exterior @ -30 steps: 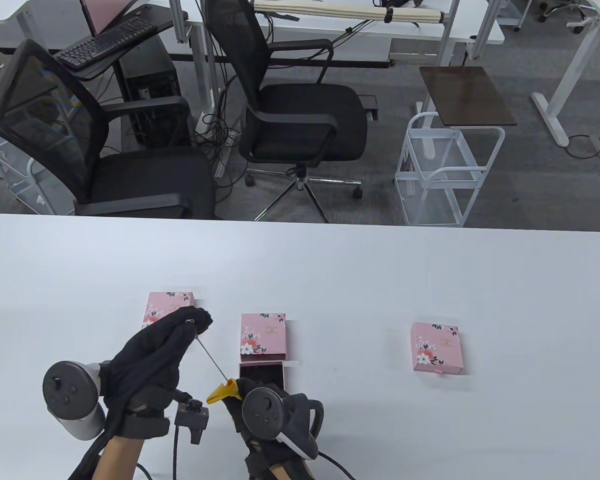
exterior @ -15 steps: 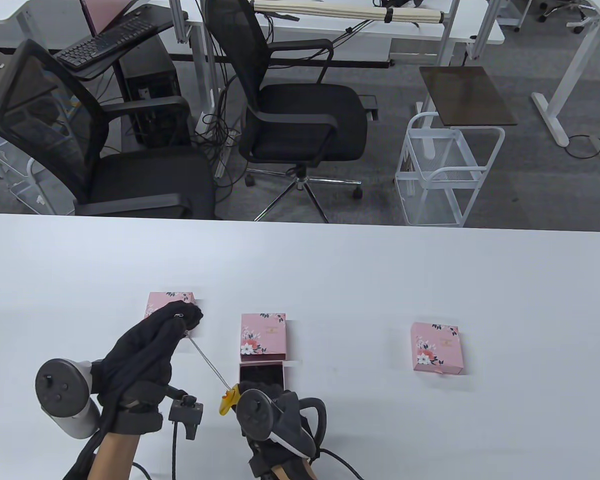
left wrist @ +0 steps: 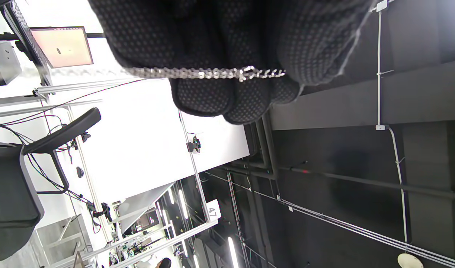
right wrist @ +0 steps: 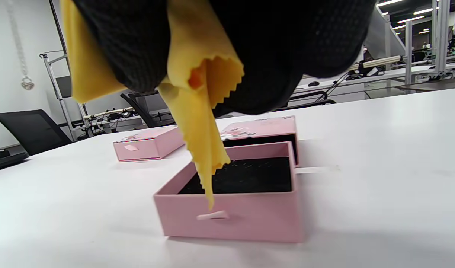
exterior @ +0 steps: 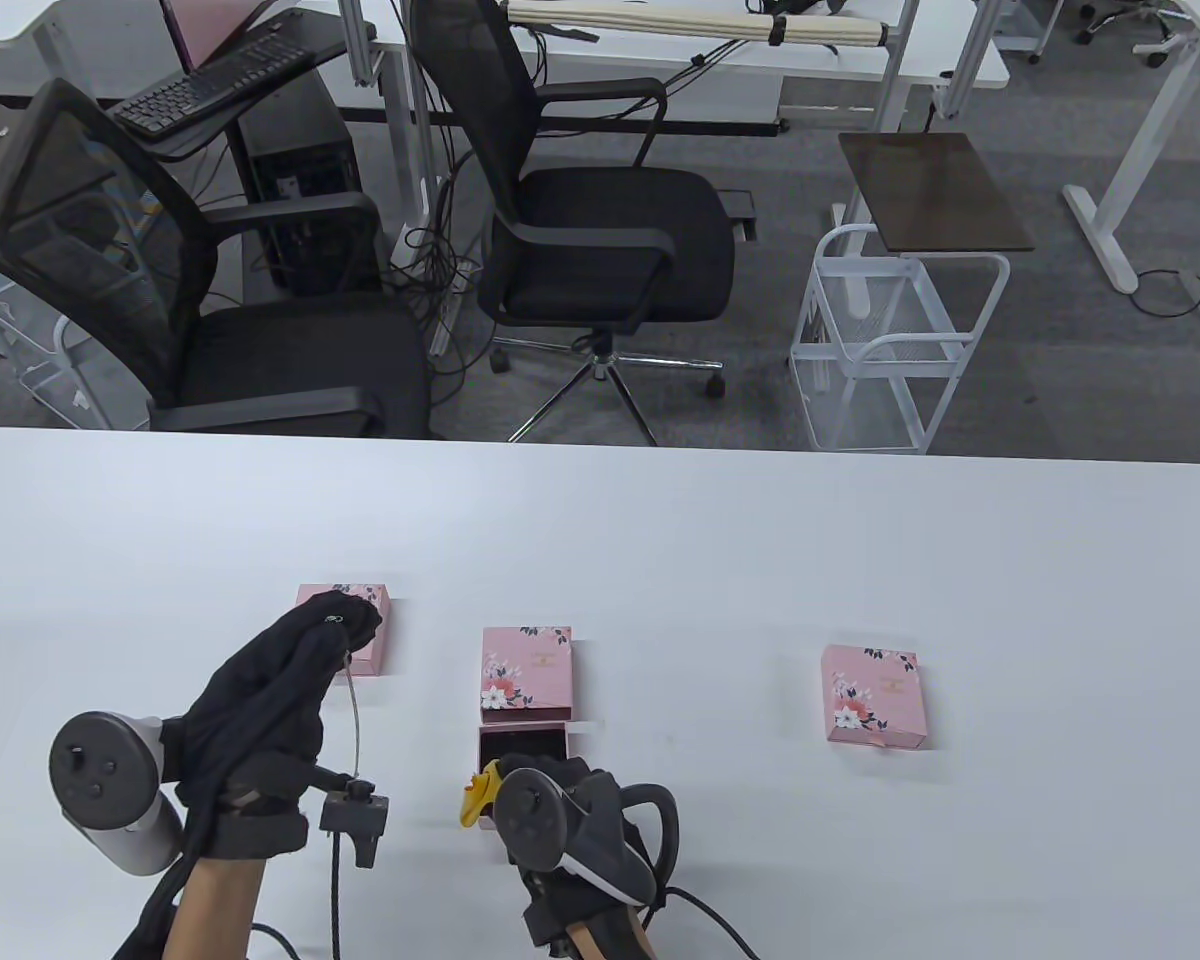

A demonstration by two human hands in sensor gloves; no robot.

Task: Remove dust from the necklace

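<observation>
I see my left hand (exterior: 260, 690) pinching the necklace (exterior: 352, 715) up w/ chain dangling, right hand (exterior: 570, 800) gripping yellow cloth (exterior: 480, 795) beside open pink box (right wrist: 246, 193).

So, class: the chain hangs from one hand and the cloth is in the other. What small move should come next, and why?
Probably bring the right hand with the yellow cloth back to the necklace. The chain hangs from the left hand, apart from the cloth, which is above the open drawer.

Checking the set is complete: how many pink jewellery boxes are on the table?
3: left box partly behind the left hand, middle box with drawer pulled open, right box alone.
</observation>
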